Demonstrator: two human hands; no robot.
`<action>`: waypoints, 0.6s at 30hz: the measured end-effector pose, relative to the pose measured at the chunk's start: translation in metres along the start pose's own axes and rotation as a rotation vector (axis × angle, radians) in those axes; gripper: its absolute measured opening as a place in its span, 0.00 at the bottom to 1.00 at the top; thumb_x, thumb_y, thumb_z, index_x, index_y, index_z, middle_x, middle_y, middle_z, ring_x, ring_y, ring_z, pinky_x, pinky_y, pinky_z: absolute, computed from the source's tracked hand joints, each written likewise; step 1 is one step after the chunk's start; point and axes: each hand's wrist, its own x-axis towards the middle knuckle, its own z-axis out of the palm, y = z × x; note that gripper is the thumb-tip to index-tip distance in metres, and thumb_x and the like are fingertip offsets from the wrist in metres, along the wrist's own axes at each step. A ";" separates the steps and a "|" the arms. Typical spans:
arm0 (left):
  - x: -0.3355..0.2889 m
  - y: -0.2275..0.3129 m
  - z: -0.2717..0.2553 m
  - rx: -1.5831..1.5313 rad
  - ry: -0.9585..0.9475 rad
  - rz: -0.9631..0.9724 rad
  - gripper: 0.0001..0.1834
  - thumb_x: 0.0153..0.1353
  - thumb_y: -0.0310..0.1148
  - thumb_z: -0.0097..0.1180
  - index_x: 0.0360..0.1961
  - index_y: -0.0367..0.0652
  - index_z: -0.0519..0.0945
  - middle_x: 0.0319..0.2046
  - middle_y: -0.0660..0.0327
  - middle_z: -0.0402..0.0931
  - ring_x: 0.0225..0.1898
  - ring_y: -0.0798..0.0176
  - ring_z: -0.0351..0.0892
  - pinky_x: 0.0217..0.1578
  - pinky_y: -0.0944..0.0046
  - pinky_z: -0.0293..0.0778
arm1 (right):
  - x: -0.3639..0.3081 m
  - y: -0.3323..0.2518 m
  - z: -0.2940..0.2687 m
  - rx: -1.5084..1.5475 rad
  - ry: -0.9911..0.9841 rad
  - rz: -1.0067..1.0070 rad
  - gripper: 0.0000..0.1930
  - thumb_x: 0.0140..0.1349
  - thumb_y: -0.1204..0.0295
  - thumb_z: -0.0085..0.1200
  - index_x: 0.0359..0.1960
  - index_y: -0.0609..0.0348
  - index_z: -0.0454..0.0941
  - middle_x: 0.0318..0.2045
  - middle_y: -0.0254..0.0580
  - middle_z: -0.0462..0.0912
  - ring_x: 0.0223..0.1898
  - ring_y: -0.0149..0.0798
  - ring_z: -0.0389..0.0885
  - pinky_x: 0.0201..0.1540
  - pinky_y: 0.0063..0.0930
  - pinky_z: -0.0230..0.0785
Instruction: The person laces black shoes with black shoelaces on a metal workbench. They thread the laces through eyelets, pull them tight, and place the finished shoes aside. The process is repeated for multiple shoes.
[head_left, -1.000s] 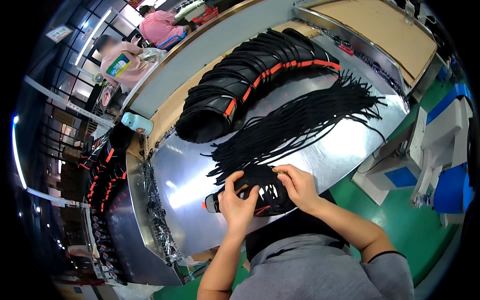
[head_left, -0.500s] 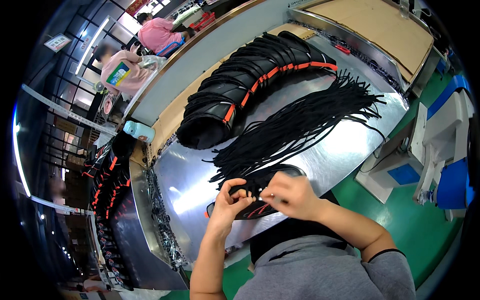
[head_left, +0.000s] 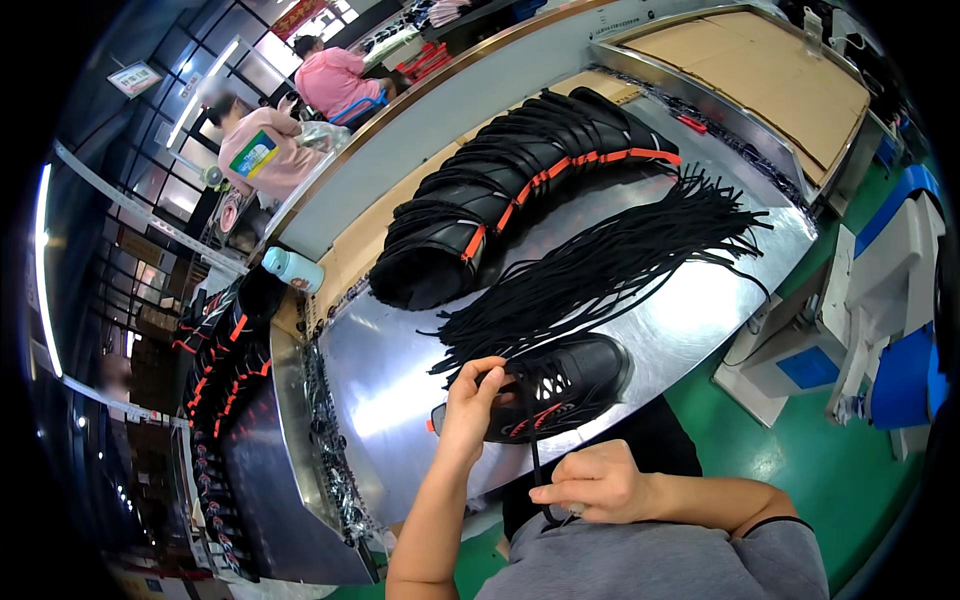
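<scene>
A black shoe (head_left: 597, 372) with red-orange marks lies on the metal tabletop close in front of me, its laced part facing up. Taut between the shoe and my right hand (head_left: 597, 483) runs a black shoelace (head_left: 534, 440); the fingers are closed on it near my body. At the shoe's opening, thumb and fingertips of my left hand (head_left: 474, 400) are pinched together; what lies between them is hidden. Just beyond the shoe is a loose bundle of black shoelaces (head_left: 610, 262).
Behind the laces curves a row of nested black shoes (head_left: 480, 205) with orange strips. A light-blue bottle (head_left: 293, 269) stands at the left ledge, more shoes (head_left: 225, 340) beyond it. Cardboard (head_left: 750, 80) lies far right; a white-and-blue machine (head_left: 850, 310) stands right. Two people sit far left.
My right hand has moved from the shoe toward my body, drawing the shoelace out straight. My left hand stays by the shoe's opening, and more of the shoe is uncovered.
</scene>
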 end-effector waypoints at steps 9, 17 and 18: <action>0.009 -0.007 0.001 0.098 0.051 0.074 0.14 0.73 0.33 0.48 0.54 0.39 0.72 0.48 0.55 0.77 0.52 0.62 0.77 0.50 0.65 0.73 | -0.001 -0.013 -0.004 0.189 -0.104 0.006 0.13 0.44 0.80 0.62 0.34 0.52 0.82 0.25 0.34 0.75 0.21 0.36 0.77 0.21 0.28 0.69; -0.002 -0.005 0.001 0.206 -0.004 0.192 0.18 0.73 0.34 0.48 0.60 0.41 0.68 0.48 0.53 0.79 0.53 0.59 0.79 0.54 0.63 0.72 | -0.011 0.037 -0.004 0.118 -0.106 0.474 0.10 0.56 0.76 0.63 0.40 0.53 0.84 0.29 0.35 0.78 0.28 0.34 0.80 0.32 0.23 0.72; -0.010 -0.001 0.001 0.292 -0.017 0.219 0.19 0.72 0.34 0.48 0.62 0.42 0.67 0.48 0.52 0.80 0.52 0.58 0.79 0.54 0.63 0.72 | -0.008 0.030 -0.012 0.183 -0.165 0.531 0.10 0.57 0.75 0.62 0.42 0.53 0.84 0.31 0.35 0.79 0.28 0.34 0.81 0.34 0.23 0.72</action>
